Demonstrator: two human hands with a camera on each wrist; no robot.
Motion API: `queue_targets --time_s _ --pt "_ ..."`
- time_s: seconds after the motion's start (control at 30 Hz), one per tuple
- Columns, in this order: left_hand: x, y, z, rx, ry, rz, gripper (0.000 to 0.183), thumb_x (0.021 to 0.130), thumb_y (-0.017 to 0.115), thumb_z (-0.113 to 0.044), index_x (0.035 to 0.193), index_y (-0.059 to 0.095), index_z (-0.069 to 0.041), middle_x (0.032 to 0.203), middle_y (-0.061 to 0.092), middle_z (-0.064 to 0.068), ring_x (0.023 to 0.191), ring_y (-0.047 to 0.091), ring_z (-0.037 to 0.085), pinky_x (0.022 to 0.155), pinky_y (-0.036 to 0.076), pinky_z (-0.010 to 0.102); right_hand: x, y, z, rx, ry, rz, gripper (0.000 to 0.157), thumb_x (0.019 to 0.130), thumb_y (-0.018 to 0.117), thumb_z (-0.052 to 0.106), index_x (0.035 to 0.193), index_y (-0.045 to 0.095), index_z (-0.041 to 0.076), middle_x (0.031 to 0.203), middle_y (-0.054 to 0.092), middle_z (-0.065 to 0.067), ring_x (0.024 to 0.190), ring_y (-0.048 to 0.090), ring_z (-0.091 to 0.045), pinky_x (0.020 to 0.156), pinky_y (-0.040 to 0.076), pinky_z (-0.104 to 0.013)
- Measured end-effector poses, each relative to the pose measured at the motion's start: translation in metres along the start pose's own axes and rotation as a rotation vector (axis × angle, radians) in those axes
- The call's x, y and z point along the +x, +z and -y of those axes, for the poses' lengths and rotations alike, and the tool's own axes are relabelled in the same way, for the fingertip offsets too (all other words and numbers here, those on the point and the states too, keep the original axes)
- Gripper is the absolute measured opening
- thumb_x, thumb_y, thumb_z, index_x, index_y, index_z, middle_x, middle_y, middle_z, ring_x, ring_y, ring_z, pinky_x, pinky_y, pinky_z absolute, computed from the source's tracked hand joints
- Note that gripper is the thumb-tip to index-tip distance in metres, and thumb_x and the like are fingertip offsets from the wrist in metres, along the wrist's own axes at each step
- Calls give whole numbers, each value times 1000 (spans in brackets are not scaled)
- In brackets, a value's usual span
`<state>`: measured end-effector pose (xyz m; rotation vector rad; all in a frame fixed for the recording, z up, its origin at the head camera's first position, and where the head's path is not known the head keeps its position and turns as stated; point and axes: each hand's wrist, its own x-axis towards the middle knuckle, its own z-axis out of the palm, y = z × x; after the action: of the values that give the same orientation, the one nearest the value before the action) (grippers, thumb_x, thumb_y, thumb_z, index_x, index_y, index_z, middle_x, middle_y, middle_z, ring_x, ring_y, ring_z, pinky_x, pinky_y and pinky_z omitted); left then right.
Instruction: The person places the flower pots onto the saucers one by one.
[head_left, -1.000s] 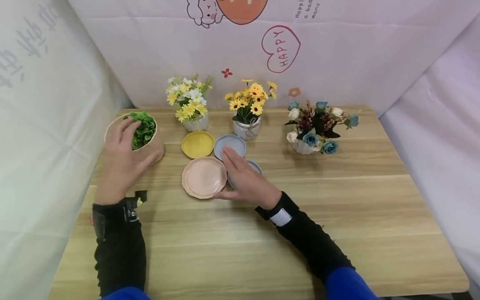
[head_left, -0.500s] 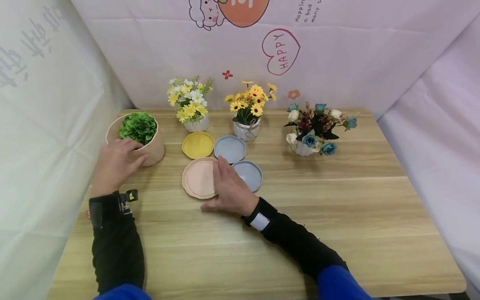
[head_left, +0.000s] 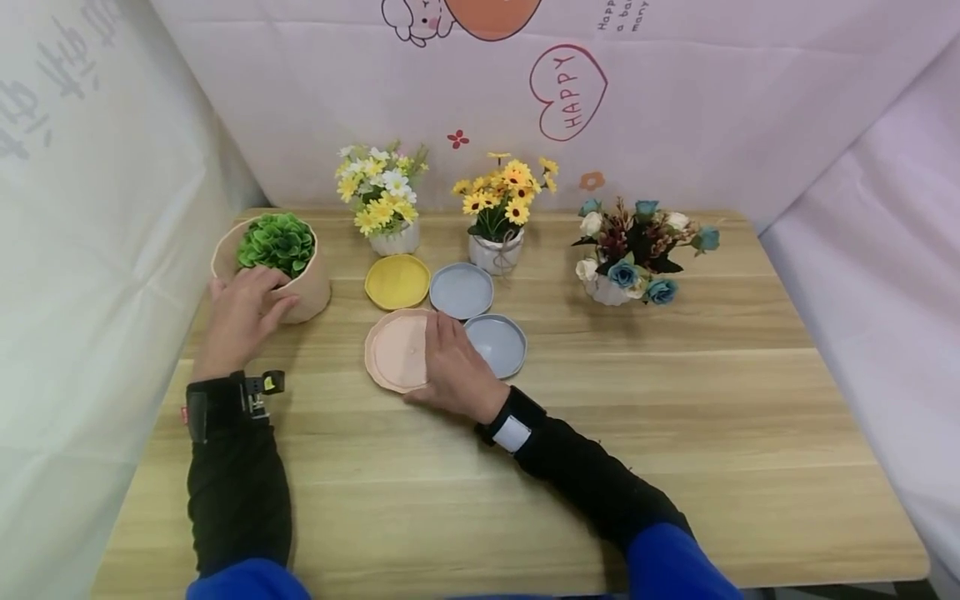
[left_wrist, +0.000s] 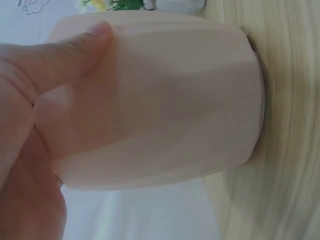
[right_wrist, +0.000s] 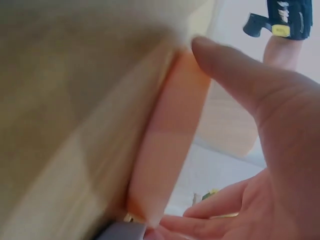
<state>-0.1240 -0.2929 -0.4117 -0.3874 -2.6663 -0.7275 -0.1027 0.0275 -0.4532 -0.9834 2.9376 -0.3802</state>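
Observation:
At the far left of the head view, my left hand (head_left: pixel 243 317) grips the near rim of a pale pink flowerpot (head_left: pixel 311 292) with a green leafy plant (head_left: pixel 277 243) in it. The thumb presses the pot's outer wall (left_wrist: pixel 165 105) in the left wrist view; the fingertips are hidden behind the rim. My right hand (head_left: pixel 461 371) holds the right edge of a pink scalloped saucer (head_left: pixel 393 354), which lies on the table. Thumb and fingers sit at opposite ends of the saucer's side (right_wrist: pixel 167 132) in the right wrist view.
Beside the pink saucer lie a yellow saucer (head_left: pixel 397 282), a blue-grey saucer (head_left: pixel 461 290) and another blue-grey saucer (head_left: pixel 498 346). Behind stand pots of white-yellow daisies (head_left: pixel 386 192), sunflowers (head_left: pixel 506 200) and blue roses (head_left: pixel 637 258). White cloth (head_left: pixel 712 125) surrounds the wooden table (head_left: pixel 675 400).
My left hand has come down from above the plant onto the pot's near rim. My right hand has moved left and down to the pink saucer's edge and closed on it.

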Motion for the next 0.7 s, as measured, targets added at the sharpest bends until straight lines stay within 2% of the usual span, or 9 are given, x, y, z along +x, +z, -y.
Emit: queue_targets --time_s 0.17,0.27,0.5,0.7 --pt "0 -1 -1 0 -8 9 14 93 78 -7 102 67 -1 101 70 21 100 61 41 89 26 61 1 -6 -7 154 39 89 137 68 97 56 159 21 -13 156 41 -30 142 45 -44 124 42 -48" --pt "0 -2 -2 1 -9 12 14 94 77 -7 102 67 -2 101 70 21 101 61 40 90 26 61 1 -9 -11 207 50 134 137 69 98 53 161 19 -10 161 37 -30 147 42 -45 125 40 -49" --pt "1 -3 -2 19 8 16 13 94 77 -8 100 66 -4 98 68 18 97 60 38 86 26 58 0 -15 -21 212 12 150 130 64 101 50 157 30 -6 155 46 -26 144 45 -39 125 41 -47" --pt "1 -1 -2 21 20 17 13 95 76 -9 96 64 -4 94 66 17 97 60 38 87 27 58 -4 -21 -30 213 25 220 139 63 101 49 163 23 -8 161 39 -24 149 43 -35 127 37 -42"
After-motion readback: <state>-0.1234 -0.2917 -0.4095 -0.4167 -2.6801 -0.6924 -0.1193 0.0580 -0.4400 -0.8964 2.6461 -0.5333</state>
